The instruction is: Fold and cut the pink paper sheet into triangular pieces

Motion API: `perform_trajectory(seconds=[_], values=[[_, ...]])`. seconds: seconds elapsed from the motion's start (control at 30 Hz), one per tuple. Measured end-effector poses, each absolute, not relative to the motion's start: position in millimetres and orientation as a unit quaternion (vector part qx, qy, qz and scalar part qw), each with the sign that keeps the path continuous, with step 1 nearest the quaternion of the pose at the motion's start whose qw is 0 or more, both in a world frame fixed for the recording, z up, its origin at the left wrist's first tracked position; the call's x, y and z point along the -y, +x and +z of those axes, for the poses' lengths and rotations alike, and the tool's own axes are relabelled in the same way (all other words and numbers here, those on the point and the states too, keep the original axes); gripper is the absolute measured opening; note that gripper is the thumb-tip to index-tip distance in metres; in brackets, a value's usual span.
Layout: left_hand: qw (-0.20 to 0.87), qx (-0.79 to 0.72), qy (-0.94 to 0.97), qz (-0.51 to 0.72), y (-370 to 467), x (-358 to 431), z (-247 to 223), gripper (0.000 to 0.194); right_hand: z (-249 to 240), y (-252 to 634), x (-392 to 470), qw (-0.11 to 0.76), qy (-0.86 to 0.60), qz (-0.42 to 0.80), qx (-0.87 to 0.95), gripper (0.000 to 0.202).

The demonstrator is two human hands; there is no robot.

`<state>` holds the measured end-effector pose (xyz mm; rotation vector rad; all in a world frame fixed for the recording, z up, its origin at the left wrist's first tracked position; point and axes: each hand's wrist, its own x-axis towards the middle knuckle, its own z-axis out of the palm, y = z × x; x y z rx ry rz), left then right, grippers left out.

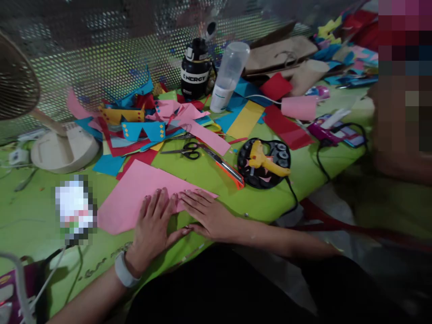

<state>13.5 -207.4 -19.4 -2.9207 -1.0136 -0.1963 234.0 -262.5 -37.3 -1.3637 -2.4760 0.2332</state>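
Observation:
A sheet of pink paper lies on the green table near its front edge, its outline angled as if folded. My left hand rests flat on its lower part, fingers stretched out, a pale band on the wrist. Beside it, my right hand presses down with extended fingers on the paper's right end. The thumbs of both hands nearly meet. Beyond the paper lie black-handled scissors and an orange utility knife. A yellow glue gun rests on a round black tray.
Blue crown-like cutouts and coloured paper scraps heap at the back, before a black bottle and a clear bottle. A fan stands left, near a blurred phone-like object. Another person's arm is at right.

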Motion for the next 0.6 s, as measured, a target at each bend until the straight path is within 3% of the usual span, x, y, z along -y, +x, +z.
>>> perform_trajectory(seconds=[0.6], values=[[0.034, 0.356, -0.932, -0.051, 15.2, 218.0, -17.6, 0.087, -40.1, 232.7, 264.8, 0.174, -0.449, 0.028, 0.876, 0.062]])
